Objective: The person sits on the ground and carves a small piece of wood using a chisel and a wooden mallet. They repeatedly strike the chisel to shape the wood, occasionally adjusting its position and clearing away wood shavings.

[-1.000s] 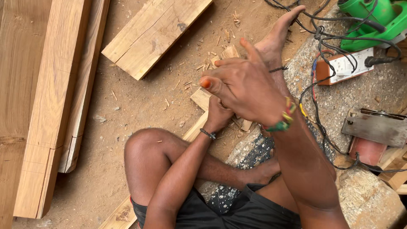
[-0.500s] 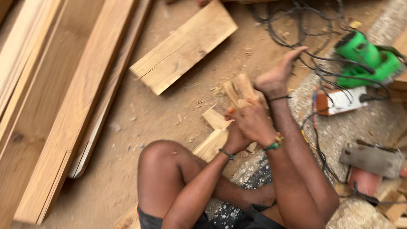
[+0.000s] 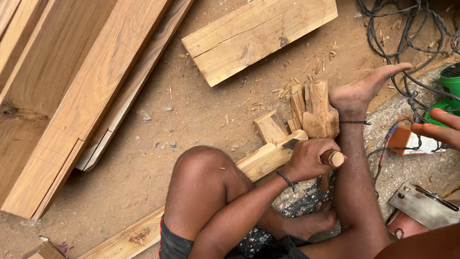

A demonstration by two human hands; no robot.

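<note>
My left hand (image 3: pixel 310 158) grips a chisel (image 3: pixel 334 158) by its round wooden handle. The chisel's metal blade rests on the end of a light wooden plank (image 3: pixel 261 160) that runs under my bent knee. Just beyond the hand lies a wooden mallet (image 3: pixel 318 114), its handle passing behind my left hand. A small wood block (image 3: pixel 270 125) and split pieces sit next to the mallet head. My right hand (image 3: pixel 438 129) hovers at the right edge with its fingers spread and nothing in it. My bare foot (image 3: pixel 364 88) rests beside the mallet.
Long timber beams (image 3: pixel 72 96) lie at the left and a short thick board (image 3: pixel 258 33) at the top. Tangled cables (image 3: pixel 407 33), a green power tool (image 3: pixel 450 84), a white and orange socket box (image 3: pixel 407 139) and a metal tool (image 3: pixel 421 206) crowd the right. Wood chips litter the sandy ground.
My two hands were together in front of me; they have separated. The left hand came down with the chisel onto the plank and the right hand swung out to the right.
</note>
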